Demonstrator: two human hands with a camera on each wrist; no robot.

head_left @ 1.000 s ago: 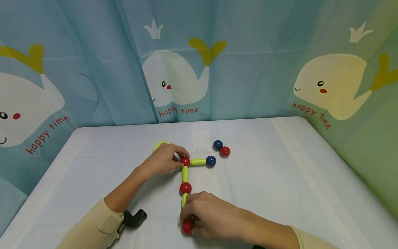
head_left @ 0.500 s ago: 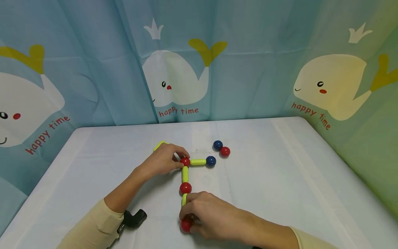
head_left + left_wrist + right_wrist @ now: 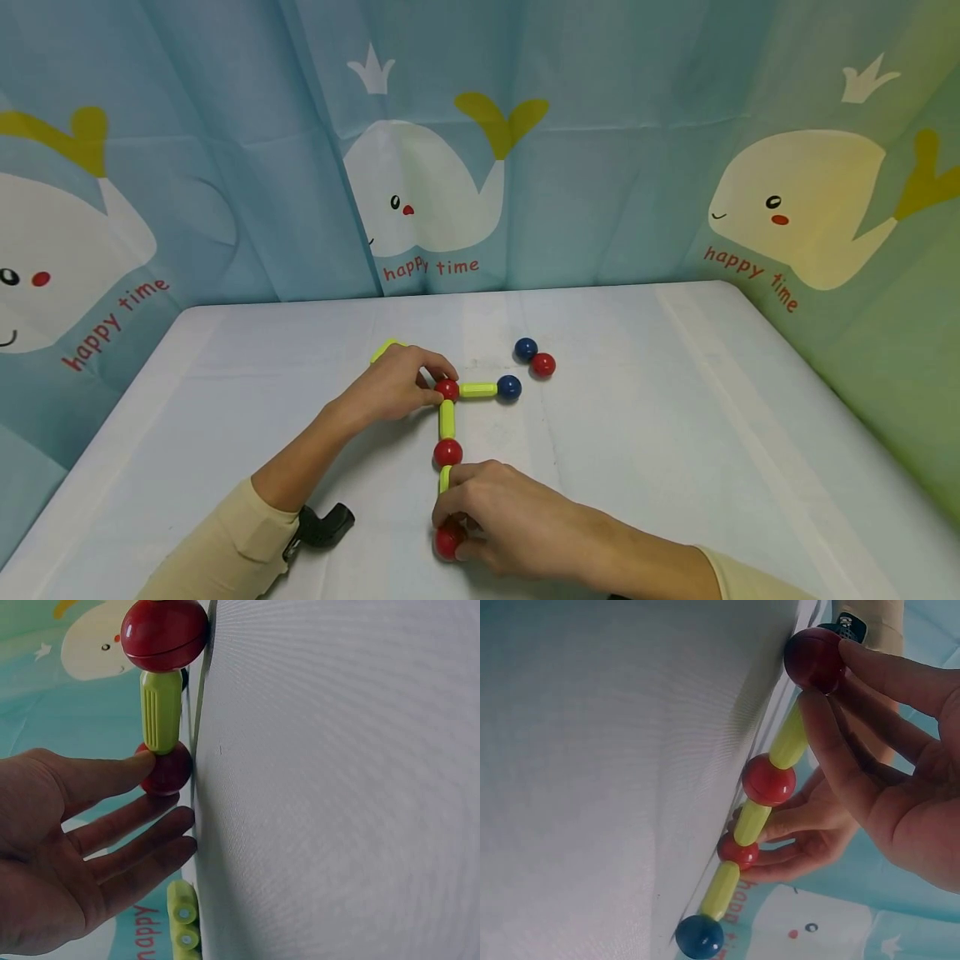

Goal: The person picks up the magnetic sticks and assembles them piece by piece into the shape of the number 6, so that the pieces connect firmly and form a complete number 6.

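Note:
Red balls and yellow-green rods form a chain on the white table. My left hand (image 3: 390,385) pinches the far red ball (image 3: 447,390) between thumb and fingers. From that ball one rod (image 3: 477,390) runs right to a blue ball (image 3: 509,388), and another rod (image 3: 447,419) runs toward me to the middle red ball (image 3: 447,453). A third rod (image 3: 789,739), partly covered by fingers in the head view, links the middle ball to the near red ball (image 3: 447,543). My right hand (image 3: 517,521) grips this near ball with its thumb and fingertips.
Behind the chain, a loose blue ball (image 3: 526,349) and red ball (image 3: 543,365) lie side by side. More yellow-green rods (image 3: 184,915) lie beyond my left hand, mostly hidden by it in the head view. A whale-print curtain (image 3: 615,208) borders the table (image 3: 675,417).
The near red ball has shifted slightly left and away from me in my right hand's grip. My left hand and the rest of the chain stay where they were.

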